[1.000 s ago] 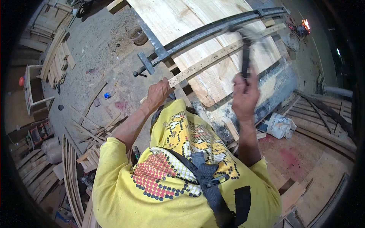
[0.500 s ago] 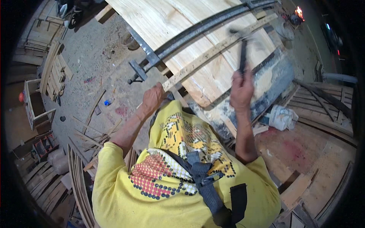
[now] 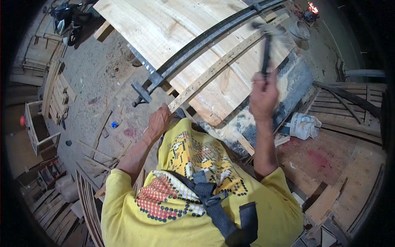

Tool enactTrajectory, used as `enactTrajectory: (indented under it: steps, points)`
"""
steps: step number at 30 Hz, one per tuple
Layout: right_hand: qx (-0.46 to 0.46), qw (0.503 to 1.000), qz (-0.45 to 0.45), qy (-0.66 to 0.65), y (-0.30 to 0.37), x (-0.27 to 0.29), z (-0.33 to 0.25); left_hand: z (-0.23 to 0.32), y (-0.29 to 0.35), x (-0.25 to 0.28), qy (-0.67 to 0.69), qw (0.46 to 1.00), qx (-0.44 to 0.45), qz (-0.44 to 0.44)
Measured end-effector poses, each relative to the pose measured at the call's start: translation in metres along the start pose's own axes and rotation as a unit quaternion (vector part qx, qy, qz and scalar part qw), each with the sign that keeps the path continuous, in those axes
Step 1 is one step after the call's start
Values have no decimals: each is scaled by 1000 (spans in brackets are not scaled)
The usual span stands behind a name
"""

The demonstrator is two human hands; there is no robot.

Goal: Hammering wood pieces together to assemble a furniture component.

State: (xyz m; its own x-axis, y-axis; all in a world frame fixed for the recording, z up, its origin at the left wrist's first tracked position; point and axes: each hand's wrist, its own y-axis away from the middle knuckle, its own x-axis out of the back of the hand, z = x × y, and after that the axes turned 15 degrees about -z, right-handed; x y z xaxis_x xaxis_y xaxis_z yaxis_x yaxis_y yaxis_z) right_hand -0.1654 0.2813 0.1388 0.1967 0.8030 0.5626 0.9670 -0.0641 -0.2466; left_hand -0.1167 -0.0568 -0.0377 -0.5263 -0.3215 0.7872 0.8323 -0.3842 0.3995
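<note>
My right hand (image 3: 264, 92) is closed round the dark handle of a hammer (image 3: 267, 45), whose head is smeared by motion above the far right of the wood. My left hand (image 3: 159, 120) grips the near end of a long narrow wooden strip (image 3: 214, 69). That strip lies slantwise across a wide pale wooden panel (image 3: 181, 31). Beside the strip, a long metal bar clamp (image 3: 197, 42) spans the panel, with its screw handle (image 3: 142, 94) sticking out past the left edge. Under the panel's near right side is a dusty work surface (image 3: 294, 82).
Stacked wood pieces (image 3: 57, 92) and a wooden frame (image 3: 29, 123) stand at left. A white sack (image 3: 302, 125) sits at right by slatted boards (image 3: 345, 107). A bucket (image 3: 299, 31) and a small fire (image 3: 312, 8) are at the far right; a motorbike (image 3: 68, 20) is at the far left.
The view has shifted slightly, so the panel and clamp sit further left. The hammer remains raised and blurred in my right hand. My left hand keeps its hold on the strip.
</note>
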Motion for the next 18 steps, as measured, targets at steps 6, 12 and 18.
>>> enactTrajectory:
  steps: [6,12,18]
  points:
    - [353,919,79,155,-12,32,28,5,7,4,22,999,15,-29]
    - [-119,984,-89,98,12,-4,107,-11,-2,-10,-14,999,19,-46]
    - [122,964,164,-169,-13,33,-13,8,5,15,25,996,40,-69]
